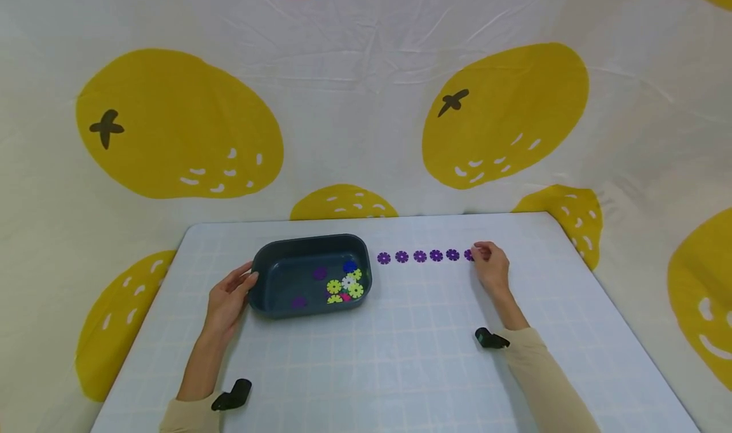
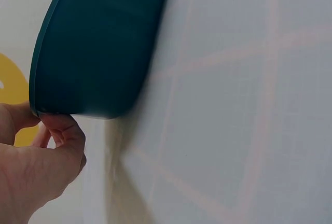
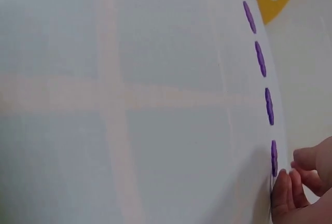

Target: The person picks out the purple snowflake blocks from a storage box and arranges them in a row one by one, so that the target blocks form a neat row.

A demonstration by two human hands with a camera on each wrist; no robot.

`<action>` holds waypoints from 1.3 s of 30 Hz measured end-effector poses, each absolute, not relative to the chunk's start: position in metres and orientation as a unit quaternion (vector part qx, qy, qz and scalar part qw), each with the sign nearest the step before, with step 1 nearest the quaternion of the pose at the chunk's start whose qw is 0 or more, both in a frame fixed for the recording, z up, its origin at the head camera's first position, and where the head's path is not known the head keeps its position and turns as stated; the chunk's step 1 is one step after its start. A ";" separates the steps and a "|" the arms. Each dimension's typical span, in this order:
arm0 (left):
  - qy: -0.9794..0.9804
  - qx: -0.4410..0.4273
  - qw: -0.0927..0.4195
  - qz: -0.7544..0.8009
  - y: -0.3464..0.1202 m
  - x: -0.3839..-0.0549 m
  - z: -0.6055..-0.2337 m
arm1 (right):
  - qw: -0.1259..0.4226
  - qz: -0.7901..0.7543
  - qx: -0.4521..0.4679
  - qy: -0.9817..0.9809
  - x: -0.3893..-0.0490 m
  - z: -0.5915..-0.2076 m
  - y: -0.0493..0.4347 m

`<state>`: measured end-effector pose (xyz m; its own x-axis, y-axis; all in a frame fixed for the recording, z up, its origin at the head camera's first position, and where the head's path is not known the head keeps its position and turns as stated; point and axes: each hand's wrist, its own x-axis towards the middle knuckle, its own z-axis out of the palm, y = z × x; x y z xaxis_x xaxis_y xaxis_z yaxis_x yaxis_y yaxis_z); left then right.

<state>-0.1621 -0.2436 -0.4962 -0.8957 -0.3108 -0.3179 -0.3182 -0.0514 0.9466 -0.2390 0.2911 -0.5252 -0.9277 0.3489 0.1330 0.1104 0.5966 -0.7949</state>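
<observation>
My left hand [image 1: 225,299] pinches the left end of a dark teal tray [image 1: 286,312], thumb and fingers on its rim [image 2: 34,79] in the left wrist view. Inside lie small flower-shaped plastic discs: several yellow ones [image 1: 334,287], a white one [image 1: 348,282], a blue one [image 1: 349,266] and purple ones [image 1: 319,273]. Right of the tray runs a straight row of purple flower discs [image 1: 420,256]. At the row's right end my right hand [image 1: 493,269] holds the last purple disc [image 1: 468,255] by its edge, fingertips partly covering it.
The white table [image 1: 400,369] has a faint grid pattern and its back edge lies close behind the row. A cloth printed with yellow fruit [image 1: 354,121] hangs behind the table. Black wrist cameras [image 1: 233,395] sit on both sleeves.
</observation>
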 end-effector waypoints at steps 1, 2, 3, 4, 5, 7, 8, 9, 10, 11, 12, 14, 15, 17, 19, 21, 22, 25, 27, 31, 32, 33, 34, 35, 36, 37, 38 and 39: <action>0.688 -0.227 0.003 0.689 -0.244 -0.162 -0.496 | 0.138 0.432 -0.136 -0.881 -0.239 -0.524 0.290; 0.687 -0.226 0.003 0.691 -0.244 -0.162 -0.497 | 0.139 0.434 -0.139 -0.879 -0.238 -0.524 0.288; 0.687 -0.225 0.004 0.691 -0.244 -0.162 -0.497 | 0.140 0.441 -0.141 -0.875 -0.238 -0.523 0.286; 0.686 -0.224 0.005 0.692 -0.244 -0.162 -0.497 | 0.138 0.447 -0.143 -0.872 -0.238 -0.522 0.284; 0.685 -0.223 0.006 0.694 -0.245 -0.162 -0.497 | 0.140 0.451 -0.142 -0.870 -0.237 -0.521 0.282; 0.684 -0.223 0.005 0.694 -0.245 -0.162 -0.498 | 0.143 0.461 -0.136 -0.865 -0.237 -0.518 0.277; 0.684 -0.223 0.005 0.694 -0.245 -0.162 -0.498 | 0.145 0.465 -0.129 -0.864 -0.237 -0.516 0.274; 0.683 -0.225 0.003 0.695 -0.245 -0.162 -0.498 | 0.143 0.469 -0.125 -0.862 -0.237 -0.514 0.271; 0.682 -0.226 0.001 0.696 -0.245 -0.162 -0.498 | 0.143 0.471 -0.121 -0.862 -0.236 -0.513 0.269; 0.682 -0.224 0.000 0.696 -0.245 -0.162 -0.498 | 0.143 0.474 -0.117 -0.861 -0.236 -0.511 0.267; 0.683 -0.221 -0.001 0.696 -0.244 -0.163 -0.498 | 0.143 0.478 -0.111 -0.859 -0.235 -0.510 0.264; 0.682 -0.219 -0.003 0.697 -0.244 -0.163 -0.498 | 0.137 0.481 -0.103 -0.860 -0.235 -0.507 0.259; 0.682 -0.220 -0.003 0.697 -0.244 -0.163 -0.498 | 0.133 0.484 -0.102 -0.859 -0.234 -0.506 0.257; 0.684 -0.217 -0.001 0.696 -0.244 -0.162 -0.498 | 0.127 0.490 -0.097 -0.857 -0.234 -0.504 0.251; 0.683 -0.220 0.001 0.696 -0.244 -0.162 -0.498 | 0.121 0.493 -0.092 -0.857 -0.235 -0.502 0.245; 0.685 -0.219 0.003 0.695 -0.244 -0.162 -0.497 | 0.116 0.499 -0.089 -0.854 -0.235 -0.499 0.239; 0.685 -0.219 0.003 0.695 -0.244 -0.162 -0.497 | 0.117 0.499 -0.085 -0.855 -0.235 -0.497 0.235; 0.685 -0.219 0.002 0.695 -0.244 -0.162 -0.496 | 0.111 0.505 -0.073 -0.853 -0.235 -0.492 0.224; 0.683 -0.221 0.002 0.696 -0.244 -0.162 -0.497 | 0.109 0.510 -0.060 -0.851 -0.234 -0.489 0.217; 0.683 -0.220 0.001 0.696 -0.244 -0.162 -0.497 | 0.099 0.519 -0.033 -0.848 -0.234 -0.483 0.200; 0.683 -0.220 0.001 0.696 -0.244 -0.162 -0.497 | 0.096 0.520 -0.027 -0.848 -0.234 -0.481 0.196; 0.683 -0.220 0.001 0.696 -0.244 -0.162 -0.496 | 0.093 0.521 -0.021 -0.848 -0.234 -0.480 0.192; 0.684 -0.220 0.000 0.696 -0.244 -0.162 -0.497 | 0.090 0.520 -0.014 -0.849 -0.235 -0.478 0.188; 0.683 -0.221 0.000 0.696 -0.244 -0.162 -0.496 | 0.088 0.521 -0.007 -0.849 -0.235 -0.477 0.184; 0.680 -0.222 0.000 0.698 -0.244 -0.162 -0.496 | 0.086 0.521 -0.001 -0.849 -0.235 -0.477 0.180; 0.680 -0.223 0.000 0.699 -0.244 -0.163 -0.496 | 0.086 0.522 0.006 -0.849 -0.236 -0.476 0.176; 0.681 -0.223 0.001 0.698 -0.244 -0.163 -0.496 | 0.085 0.524 0.013 -0.848 -0.236 -0.475 0.172; 0.681 -0.222 0.002 0.698 -0.244 -0.163 -0.496 | 0.083 0.525 0.020 -0.847 -0.236 -0.474 0.168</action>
<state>-0.1628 -0.2438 -0.4962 -0.9011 -0.3007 -0.3124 -0.3051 -0.0720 0.9496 -0.2363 0.1677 -0.4744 -0.9854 0.0530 0.1620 -0.1215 0.4482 -0.8857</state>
